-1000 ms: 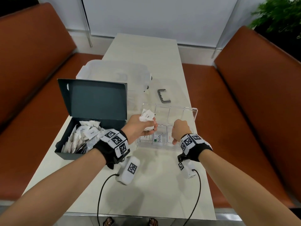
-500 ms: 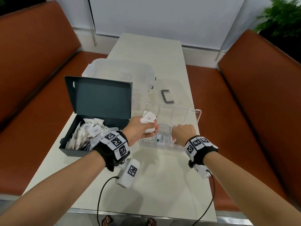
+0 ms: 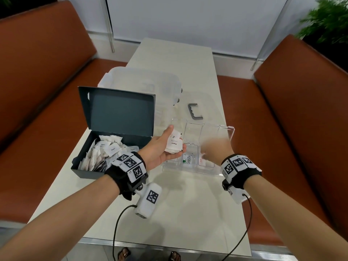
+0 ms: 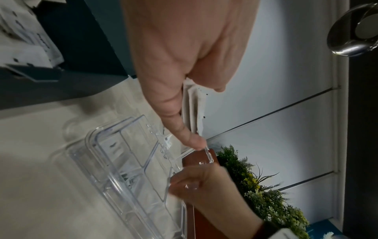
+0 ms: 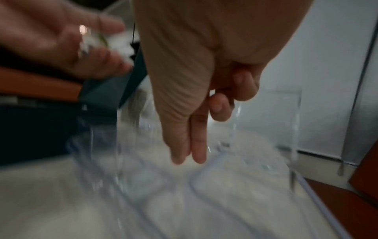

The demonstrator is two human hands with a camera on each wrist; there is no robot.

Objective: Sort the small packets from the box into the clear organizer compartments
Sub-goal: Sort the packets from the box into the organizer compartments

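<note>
**A:** Far left, our box (image 3: 84, 171) holds a heap of packets (image 3: 105, 151), and they look paper-light, limp and slippery.

**B:** Our left hand (image 3: 160, 147) cradles a small stack (image 3: 174, 145) on nearly straight fingers, over the left end of the organizer (image 3: 180, 167).

**A:** We'd pinch one by its edge, or several will slide off together.

**B:** Our right hand (image 3: 216, 147) hovers over the compartments in a blur, fingers loose and empty.

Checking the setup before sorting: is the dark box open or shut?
Open: the box has its lid standing up at the back, and packets lie exposed inside.
</note>
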